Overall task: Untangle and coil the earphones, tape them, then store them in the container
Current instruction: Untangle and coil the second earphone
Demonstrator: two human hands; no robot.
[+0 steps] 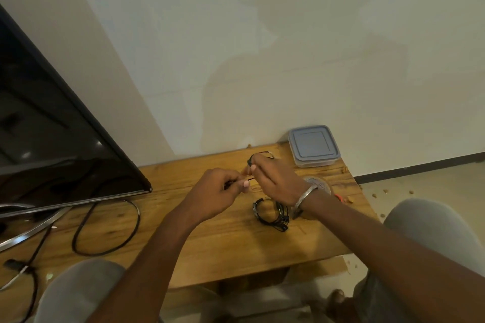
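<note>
On the brown wooden desk (210, 244), far left: we see a black flat screen (52, 139) and a loose black cable (105, 231) looped beside it.
Our left hand (217, 191): its fingertips pinch a thin black earphone wire (251, 178).
Our right hand (273, 181): pinches the same wire, just beside the left hand.
Below both hands: a coiled black earphone bundle (270, 214) lies on the desk.
Far right: a clear square plastic container (313, 145), grey-blue lid on.

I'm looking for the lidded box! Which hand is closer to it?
Right. The right hand pinches the earphone cable in front and left of the container; the left hand pinches it farther left.
</note>
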